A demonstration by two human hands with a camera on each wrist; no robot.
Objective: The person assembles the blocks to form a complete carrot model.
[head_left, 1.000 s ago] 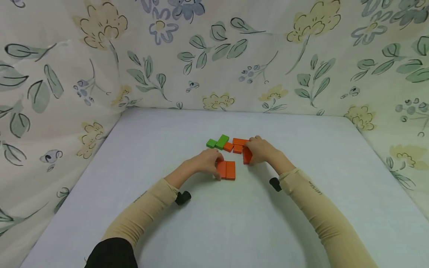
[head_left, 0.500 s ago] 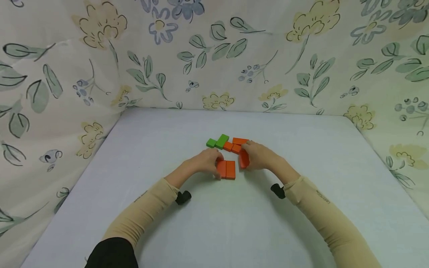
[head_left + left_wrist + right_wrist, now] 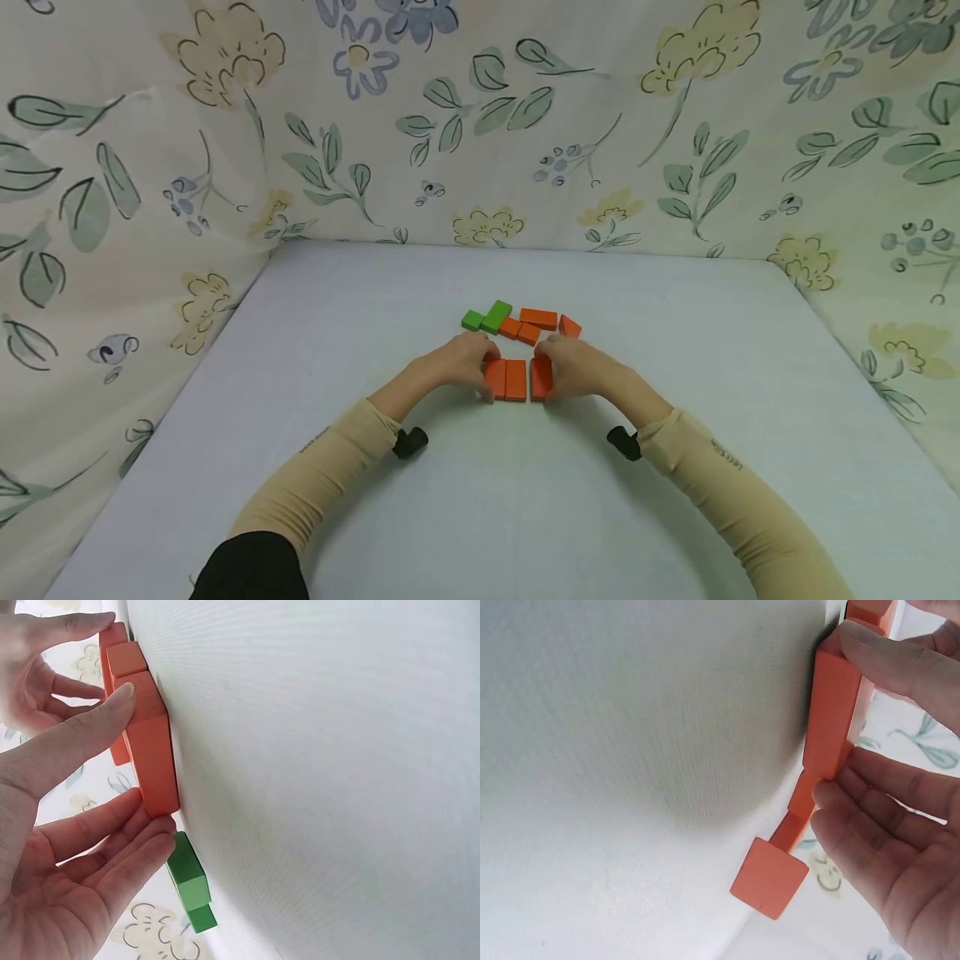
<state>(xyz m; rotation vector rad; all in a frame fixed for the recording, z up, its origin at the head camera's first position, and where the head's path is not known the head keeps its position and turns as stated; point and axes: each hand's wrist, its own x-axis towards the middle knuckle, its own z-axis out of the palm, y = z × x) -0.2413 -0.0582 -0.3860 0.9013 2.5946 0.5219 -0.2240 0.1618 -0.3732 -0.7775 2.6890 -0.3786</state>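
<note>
Two orange blocks lie side by side on the white table in the head view, and my left hand [image 3: 459, 364] holds the left block [image 3: 495, 379] between thumb and fingers. The neighbouring block [image 3: 515, 380] sits flush against it. My right hand [image 3: 576, 368] grips a third orange block [image 3: 540, 379], standing a narrow gap to the right of the pair and level with it. In the left wrist view, the thumb is on the near end of its block [image 3: 155, 761] and the fingertips are at the far end. The right wrist view shows a similar grip on its block [image 3: 831, 712].
Behind the hands lie two green blocks [image 3: 497, 317], a longer orange block [image 3: 538, 318], two small orange blocks [image 3: 528, 333] and an orange piece with a triangular face [image 3: 570, 327]. White tabletop [image 3: 510, 500] stretches in front. Flowered cloth [image 3: 480, 125] hangs behind the table.
My right hand has brought its orange block nearer and leftward, close to the pair. One small orange block behind has shifted slightly left. The triangular-faced piece has come into view. My left hand stays put.
</note>
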